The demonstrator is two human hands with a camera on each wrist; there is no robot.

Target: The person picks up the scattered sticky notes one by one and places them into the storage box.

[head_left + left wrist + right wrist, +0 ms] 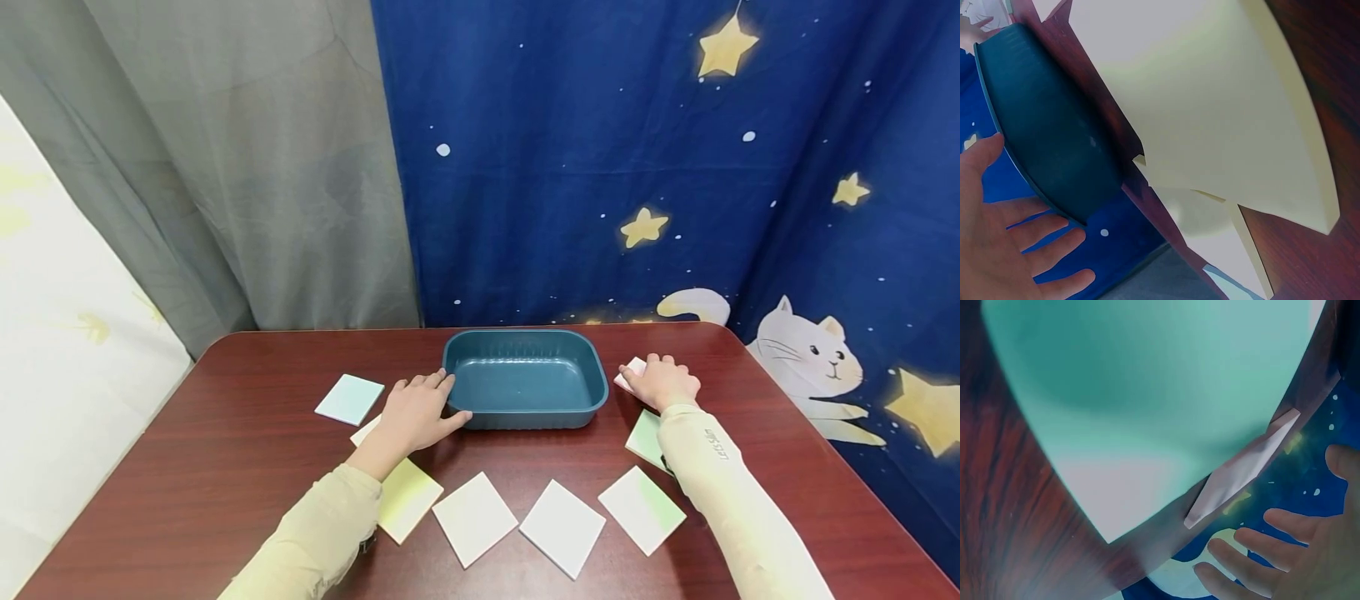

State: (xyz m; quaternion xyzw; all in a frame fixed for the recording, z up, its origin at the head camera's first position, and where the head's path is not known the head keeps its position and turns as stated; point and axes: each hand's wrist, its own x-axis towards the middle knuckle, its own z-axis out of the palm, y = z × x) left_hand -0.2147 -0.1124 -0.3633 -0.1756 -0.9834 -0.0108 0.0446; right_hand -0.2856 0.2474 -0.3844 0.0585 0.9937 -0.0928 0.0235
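Observation:
A dark teal plastic bin [525,420] stands at the back middle of the table. At its left side is my left hand [414,414], fingers spread and nearly straight, with the thumb and fingertips at the rim in the left wrist view. My right hand [663,382] is over a pale pink square pad of sticky notes [633,372] and partly hides it. In the right wrist view its fingers are extended and loosely bent, with nothing gripped; contact with the pad is unclear. Beneath the right forearm lies a green pad [645,437]; a yellow pad [405,497] lies by the left sleeve.
A light blue pad [349,399] lies at the left, near a partly covered pale pad [365,430]. Along the front are a cream pad [476,519], a white pad [562,528] and a white-green pad [642,509]. Curtains [570,208] hang behind the brown table [210,467].

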